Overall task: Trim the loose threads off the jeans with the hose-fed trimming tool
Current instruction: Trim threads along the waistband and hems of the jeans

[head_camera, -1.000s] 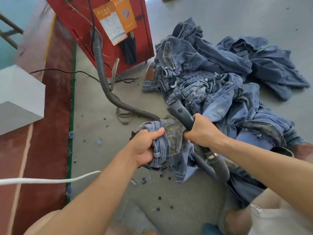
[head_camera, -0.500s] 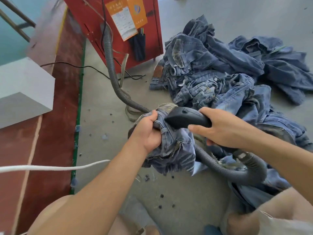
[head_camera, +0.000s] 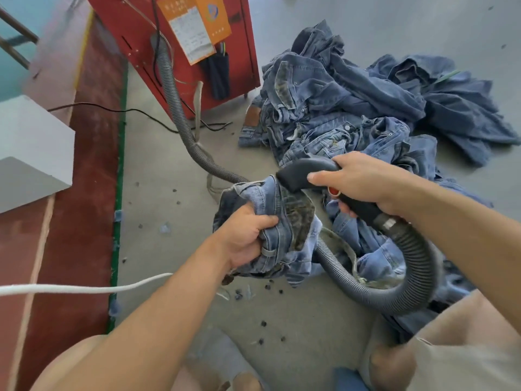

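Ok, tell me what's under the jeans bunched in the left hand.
Grey floor scattered with dark thread clumps, plus the grey ribbed hose passing beneath; directly under the bunched blue jeans is covered.

- Our bunched blue jeans (head_camera: 277, 221) sit mid-frame, waistband up.
- At two o'clock, our black trimming tool (head_camera: 306, 174) meets them, grey ribbed hose (head_camera: 406, 280) looping behind.

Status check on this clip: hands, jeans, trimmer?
Left hand grips bunched jeans. Right hand holds trimming tool, nozzle at the denim. Hose loops under right forearm; nothing blocking.

Jeans (head_camera: 284, 221) faded denim cloth; trimming tool (head_camera: 307, 172) matt black plastic; hose (head_camera: 417, 263) ribbed grey plastic.
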{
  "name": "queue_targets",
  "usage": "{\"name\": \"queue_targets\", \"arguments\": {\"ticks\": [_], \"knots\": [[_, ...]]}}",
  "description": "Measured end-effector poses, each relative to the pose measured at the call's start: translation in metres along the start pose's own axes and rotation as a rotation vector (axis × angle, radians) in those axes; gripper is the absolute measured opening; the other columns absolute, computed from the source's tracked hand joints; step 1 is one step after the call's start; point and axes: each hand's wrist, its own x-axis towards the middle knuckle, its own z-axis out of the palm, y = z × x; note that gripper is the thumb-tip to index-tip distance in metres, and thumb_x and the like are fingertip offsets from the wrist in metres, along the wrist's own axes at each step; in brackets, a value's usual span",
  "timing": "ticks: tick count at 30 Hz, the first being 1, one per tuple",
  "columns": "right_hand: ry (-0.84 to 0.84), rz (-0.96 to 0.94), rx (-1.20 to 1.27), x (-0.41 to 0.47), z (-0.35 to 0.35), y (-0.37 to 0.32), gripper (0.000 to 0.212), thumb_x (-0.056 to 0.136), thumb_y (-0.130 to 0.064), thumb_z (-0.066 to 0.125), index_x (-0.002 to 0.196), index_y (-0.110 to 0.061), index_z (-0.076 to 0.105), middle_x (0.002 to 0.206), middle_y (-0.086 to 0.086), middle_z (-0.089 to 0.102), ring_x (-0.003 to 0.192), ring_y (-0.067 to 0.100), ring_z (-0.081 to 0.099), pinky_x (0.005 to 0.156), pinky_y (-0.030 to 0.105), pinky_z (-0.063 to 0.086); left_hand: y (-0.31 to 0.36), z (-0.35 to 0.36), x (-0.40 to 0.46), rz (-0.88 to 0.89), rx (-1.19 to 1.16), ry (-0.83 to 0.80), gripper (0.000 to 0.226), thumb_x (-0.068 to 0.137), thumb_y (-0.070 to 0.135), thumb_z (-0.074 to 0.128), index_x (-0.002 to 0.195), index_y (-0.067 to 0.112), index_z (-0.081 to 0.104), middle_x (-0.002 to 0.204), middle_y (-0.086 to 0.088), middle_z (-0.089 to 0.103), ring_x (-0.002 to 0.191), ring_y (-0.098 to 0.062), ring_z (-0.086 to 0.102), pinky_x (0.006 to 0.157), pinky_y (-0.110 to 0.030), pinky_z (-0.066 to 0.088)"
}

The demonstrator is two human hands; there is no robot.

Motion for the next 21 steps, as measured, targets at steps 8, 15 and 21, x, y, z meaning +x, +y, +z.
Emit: {"name": "queue_targets", "arguments": {"ticks": [8,15,21], "knots": [[0.053,-0.282,-0.219,-0.009,-0.025,0.005,0.031,0.092,-0.049,0.070,0.089,-0.020,0.060,0.054,-0.003,0.062,0.041,0.017,0.061,0.041,0.029,0.050,0.025,-0.035,0.005,-0.150,-0.132,0.097,0.062,0.108,0.050,0.036,0.118,0.002,0.075,0.129,-0.023,0.069,0.115,-0.037,0.070,0.089,-0.051,0.060],[0.056,-0.511,-0.712,-0.017,-0.018,0.033,0.022,0.087,-0.058,0.066,0.093,-0.041,0.053,0.068,-0.018,0.058,0.062,0.003,0.058,0.061,0.026,0.041,0.011,-0.083,-0.002,-0.521,0.419,0.111,0.063,0.077,0.035,0.086,0.130,0.006,0.067,0.119,-0.020,0.074,0.111,-0.036,0.072,0.097,-0.052,0.056],[0.060,-0.564,-0.784,-0.014,-0.007,0.032,0.039,0.082,-0.066,0.051,0.107,-0.036,0.056,0.068,-0.014,0.054,0.064,0.008,0.053,0.066,0.041,0.049,-0.010,-0.085,-0.002,-0.431,0.680,0.215,0.026,0.094,-0.002,0.045,0.104,0.010,0.066,0.082,-0.018,0.072,0.067,-0.028,0.071,0.063,-0.035,0.059]]}}
